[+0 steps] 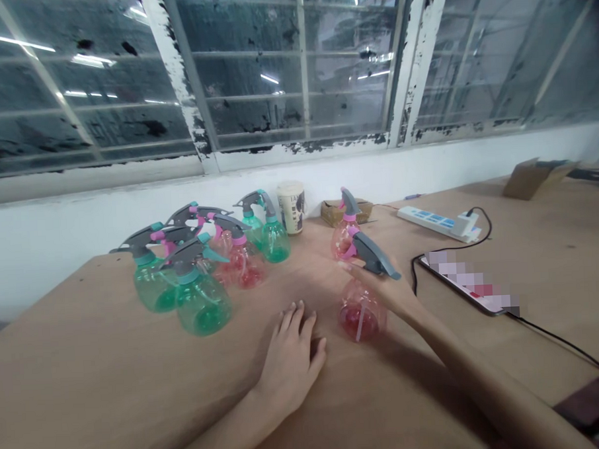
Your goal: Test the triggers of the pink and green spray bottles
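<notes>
My left hand (292, 354) lies palm down on the tabletop with its fingers stretched out, holding nothing. To its right, my right hand (382, 288) is closed around the neck of a pink spray bottle (360, 320); the bottle has a grey trigger head and a little red liquid. Most of those fingers are hidden or blurred. Just behind stands another pink spray bottle (338, 239). At the left, green spray bottles (204, 311) and pink spray bottles (246, 266) crowd together, several in all. Two more green spray bottles (276, 242) stand near the wall.
A paper cup (293, 208) and a small cardboard box (329, 213) stand against the wall. Rightward lie a white power strip (428, 222) with a plugged-in charger, a phone (465, 283) and a black cable (562, 339). A bigger cardboard box (530, 178) sits at the far right.
</notes>
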The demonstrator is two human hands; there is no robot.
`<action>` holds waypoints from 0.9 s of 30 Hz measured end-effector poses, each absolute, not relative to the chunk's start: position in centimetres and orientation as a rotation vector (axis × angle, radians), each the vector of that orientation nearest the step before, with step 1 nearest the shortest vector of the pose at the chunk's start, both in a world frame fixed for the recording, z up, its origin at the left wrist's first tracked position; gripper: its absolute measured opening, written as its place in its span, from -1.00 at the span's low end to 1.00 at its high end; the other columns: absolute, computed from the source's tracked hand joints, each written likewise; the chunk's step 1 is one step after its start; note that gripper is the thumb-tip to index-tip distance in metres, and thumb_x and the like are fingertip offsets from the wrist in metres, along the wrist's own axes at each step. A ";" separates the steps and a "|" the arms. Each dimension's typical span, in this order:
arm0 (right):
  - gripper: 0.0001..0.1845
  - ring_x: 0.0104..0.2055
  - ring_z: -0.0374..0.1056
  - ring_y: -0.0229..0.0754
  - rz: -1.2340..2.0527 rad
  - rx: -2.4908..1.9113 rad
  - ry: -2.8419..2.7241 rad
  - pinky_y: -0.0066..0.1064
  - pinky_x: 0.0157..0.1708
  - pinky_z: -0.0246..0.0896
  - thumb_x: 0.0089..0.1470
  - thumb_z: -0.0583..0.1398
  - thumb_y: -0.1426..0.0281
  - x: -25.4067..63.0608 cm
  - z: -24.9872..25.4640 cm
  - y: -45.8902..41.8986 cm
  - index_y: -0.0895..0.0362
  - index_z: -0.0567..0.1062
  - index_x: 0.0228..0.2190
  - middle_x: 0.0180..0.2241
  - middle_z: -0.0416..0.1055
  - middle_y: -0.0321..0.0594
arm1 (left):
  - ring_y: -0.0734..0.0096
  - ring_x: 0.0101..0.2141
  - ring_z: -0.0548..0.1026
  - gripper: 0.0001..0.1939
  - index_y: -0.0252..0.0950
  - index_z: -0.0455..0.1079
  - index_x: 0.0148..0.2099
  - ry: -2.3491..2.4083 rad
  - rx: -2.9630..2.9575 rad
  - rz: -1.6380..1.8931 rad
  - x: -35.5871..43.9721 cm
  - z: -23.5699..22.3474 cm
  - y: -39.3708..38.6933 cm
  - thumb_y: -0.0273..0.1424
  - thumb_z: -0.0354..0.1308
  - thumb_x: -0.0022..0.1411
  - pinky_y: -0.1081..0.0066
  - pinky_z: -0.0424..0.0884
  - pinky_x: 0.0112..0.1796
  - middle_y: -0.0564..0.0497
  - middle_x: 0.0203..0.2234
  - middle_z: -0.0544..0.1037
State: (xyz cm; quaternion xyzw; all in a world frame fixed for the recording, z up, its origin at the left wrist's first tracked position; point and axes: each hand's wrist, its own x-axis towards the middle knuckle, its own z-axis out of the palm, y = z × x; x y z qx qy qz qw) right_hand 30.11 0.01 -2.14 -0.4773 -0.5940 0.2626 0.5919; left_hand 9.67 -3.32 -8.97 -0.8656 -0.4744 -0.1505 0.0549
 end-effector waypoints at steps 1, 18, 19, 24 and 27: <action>-0.56 -0.24 0.43 -0.09 0.611 -1.102 -1.382 -0.31 -0.28 0.32 -0.13 0.31 0.19 30.1 -2.2 0.0 0.07 0.49 -0.17 -0.22 0.51 -0.17 | 0.03 0.16 0.24 -0.58 -0.36 0.28 0.12 -1.442 -2.633 -0.449 9.7 -8.9 -3.3 -0.29 -0.04 0.28 -0.02 0.22 0.09 -0.24 0.15 0.30; -0.59 -0.52 0.29 -0.20 0.566 -1.249 -1.457 -0.36 -0.46 0.23 -0.11 0.25 0.06 30.3 -2.3 0.2 0.09 0.50 -0.29 -0.52 0.40 -0.30 | -0.02 0.15 0.24 -0.56 -0.40 0.29 0.13 -1.476 -2.629 -0.349 9.9 -8.5 -3.4 -0.29 -0.02 0.27 -0.04 0.22 0.10 -0.27 0.16 0.29; -0.59 -0.56 0.24 -0.23 0.564 -1.264 -1.456 -0.38 -0.50 0.20 -0.12 0.26 0.06 30.3 -2.3 0.2 0.09 0.49 -0.30 -0.57 0.35 -0.34 | -0.02 0.15 0.24 -0.56 -0.41 0.29 0.13 -1.477 -2.629 -0.343 9.9 -8.5 -3.4 -0.29 -0.03 0.28 -0.04 0.22 0.10 -0.27 0.16 0.28; -0.64 -0.65 0.01 -0.34 0.556 -1.235 -1.455 -0.46 -0.61 0.02 -0.15 0.30 0.10 29.9 -2.0 0.1 0.09 0.42 -0.39 -0.68 0.09 -0.47 | -0.01 0.16 0.24 -0.55 -0.41 0.28 0.14 -1.476 -2.646 -0.362 9.8 -8.5 -3.4 -0.29 -0.04 0.28 -0.03 0.21 0.10 -0.28 0.16 0.28; -0.67 -0.65 0.02 -0.35 0.573 -1.202 -1.449 -0.47 -0.62 0.00 -0.13 0.29 0.12 29.7 -1.8 0.1 0.09 0.36 -0.48 -0.69 0.10 -0.47 | 0.00 0.15 0.24 -0.56 -0.40 0.28 0.13 -1.472 -2.650 -0.407 9.7 -8.6 -3.3 -0.28 -0.04 0.28 -0.03 0.20 0.10 -0.27 0.15 0.30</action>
